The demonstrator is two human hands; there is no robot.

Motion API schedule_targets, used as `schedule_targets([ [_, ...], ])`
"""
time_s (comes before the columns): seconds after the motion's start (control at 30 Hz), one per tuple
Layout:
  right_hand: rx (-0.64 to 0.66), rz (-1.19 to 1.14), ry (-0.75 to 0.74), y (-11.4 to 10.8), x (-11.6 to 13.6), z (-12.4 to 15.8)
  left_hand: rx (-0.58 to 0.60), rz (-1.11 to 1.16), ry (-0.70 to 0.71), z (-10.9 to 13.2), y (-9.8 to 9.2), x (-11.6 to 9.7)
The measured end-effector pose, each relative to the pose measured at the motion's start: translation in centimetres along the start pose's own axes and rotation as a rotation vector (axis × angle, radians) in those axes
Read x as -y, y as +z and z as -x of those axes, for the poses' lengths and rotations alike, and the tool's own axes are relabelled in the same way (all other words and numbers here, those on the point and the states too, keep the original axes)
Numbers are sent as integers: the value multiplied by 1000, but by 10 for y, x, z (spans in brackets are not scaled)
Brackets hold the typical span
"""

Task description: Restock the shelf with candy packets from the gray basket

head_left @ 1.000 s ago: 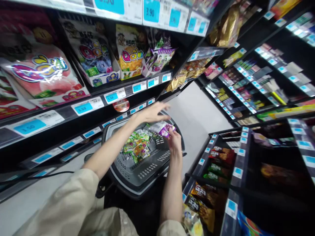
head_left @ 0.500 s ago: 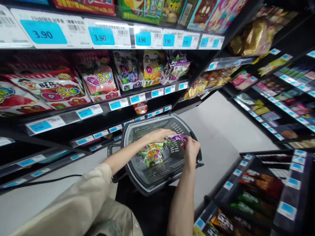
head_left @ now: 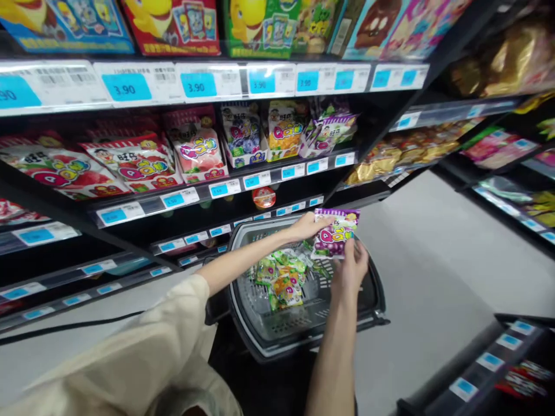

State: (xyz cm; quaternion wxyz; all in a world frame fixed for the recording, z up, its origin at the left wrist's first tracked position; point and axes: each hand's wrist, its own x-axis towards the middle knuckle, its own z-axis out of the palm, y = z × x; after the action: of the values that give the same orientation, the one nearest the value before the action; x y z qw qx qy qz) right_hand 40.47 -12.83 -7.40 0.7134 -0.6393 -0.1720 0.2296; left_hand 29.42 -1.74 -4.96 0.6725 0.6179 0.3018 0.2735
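Note:
A purple and white bag of gummy candy (head_left: pixel 333 234) is held up over the grey shopping basket (head_left: pixel 269 341), its printed front facing me. My left hand (head_left: pixel 307 225) grips its left side, with fingers behind or along the edge. At the lower right corner, my right hand (head_left: pixel 352 263) pinches the same bag. Below, inside the basket, lie several green and orange candy bags (head_left: pixel 284 280) in a loose pile on the left side. The basket's far right part is partly covered by my right hand.
Ahead stands a shelf with several rows of gummy bags (head_left: pixel 195 147) and price tags (head_left: pixel 196 86). A round red-lidded tub (head_left: pixel 263 197) sits on a lower shelf. Gold packs (head_left: pixel 381 162) fill shelves at right. Another rack (head_left: pixel 489 361) stands at lower right, beside the grey floor (head_left: pixel 425 248).
The purple bag has come up and turned, so its front now shows. Both hands rose with it. The view has shifted, so shelves and basket sit further right and lower.

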Motion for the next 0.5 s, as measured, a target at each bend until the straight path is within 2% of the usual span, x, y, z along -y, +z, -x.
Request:
schedule_targets([
  [0.07, 119, -128, 95, 6, 0, 4, 10, 42, -6, -10, -4, -10],
  [0.1, 116, -180, 96, 10, 0, 5, 6, 8, 5, -13, -7, -16],
  [0.2, -84, -233, 11, 21, -1, 5, -28, -200, 40, -16, -11, -35],
  [0.27, -158, -208, -23, 26, -3, 1, -32, -347, 107, -12, -10, -44],
  [0.4, -154, -187, 23, 33, -6, -7, 87, -613, 368, -3, -4, -49],
  [0.5, -98, -259, 114, 35, -5, -8, 149, -711, 389, -6, -8, -53],
])
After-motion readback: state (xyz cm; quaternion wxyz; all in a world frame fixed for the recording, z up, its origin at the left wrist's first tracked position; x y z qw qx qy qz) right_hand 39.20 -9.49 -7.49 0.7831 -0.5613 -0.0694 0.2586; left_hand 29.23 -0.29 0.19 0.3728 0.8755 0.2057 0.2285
